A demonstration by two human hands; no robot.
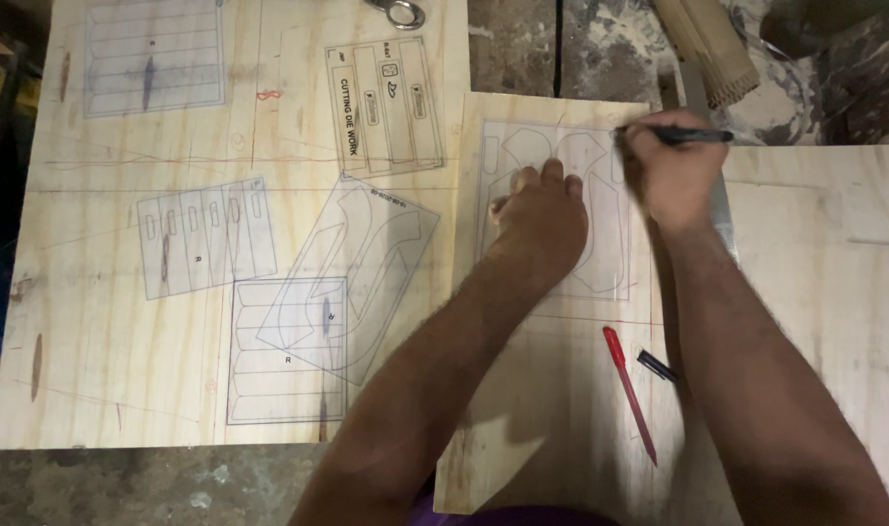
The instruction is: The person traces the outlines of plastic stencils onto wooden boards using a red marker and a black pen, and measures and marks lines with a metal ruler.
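A clear template sheet (pixel 600 253) with drawn outlines lies on a narrow plywood board (pixel 551 390). My left hand (pixel 540 216) presses flat on that sheet, fingers spread toward its top. At the sheet's upper right corner my right hand (pixel 666 166) grips a black pen (pixel 696 135), tip down against the sheet's edge. A red pen (pixel 627 390) and a small dark pen cap (pixel 656 365) lie on the board between my forearms.
A large plywood sheet (pixel 94 321) on the left carries several more clear templates (pixel 206 237). Scissors (pixel 397 12) lie at its top edge. A corrugated cardboard roll (pixel 705 44) sits at top right, with another plywood sheet (pixel 834 253) and a metal ruler (pixel 724 219) under my right arm.
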